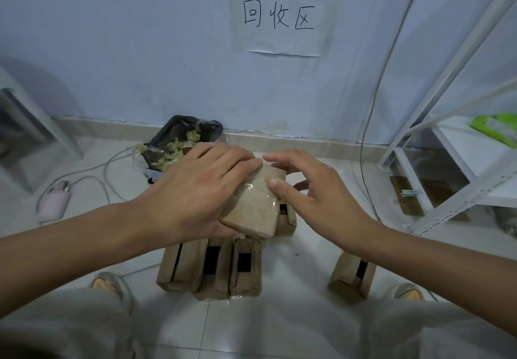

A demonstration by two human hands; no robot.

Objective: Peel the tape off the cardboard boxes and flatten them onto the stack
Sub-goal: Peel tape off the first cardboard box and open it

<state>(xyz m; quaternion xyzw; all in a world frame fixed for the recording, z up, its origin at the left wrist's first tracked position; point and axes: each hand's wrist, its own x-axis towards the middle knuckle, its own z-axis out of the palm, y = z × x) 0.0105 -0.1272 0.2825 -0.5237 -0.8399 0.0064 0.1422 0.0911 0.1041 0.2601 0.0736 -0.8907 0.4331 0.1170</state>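
A person crouches over a tiled floor (279,316) facing a pale wall, holding a small taped cardboard box (253,204) up between both hands, above the other boxes. The left hand (195,187) grips the box from its left side, fingers laid over the top far edge and thumb tucked under the near corner. The right hand (305,187) comes in from the right with fingers loosely spread; its index fingertip touches the far top corner and its thumb presses on the glossy tape (257,190) covering the box's upper face.

On the floor just below, a row of three boxes (209,269) stands side by side, another box (288,218) sits partly hidden behind the held one, and a single box (351,277) lies apart to the right. Far left of the hands, against the wall, a black bag (173,140) holds crumpled tape scraps. A handwritten paper sign (279,17) hangs on the wall, a white metal shelf (447,145) stands at right, and a pink device (54,204) with a cable lies on the floor at left.
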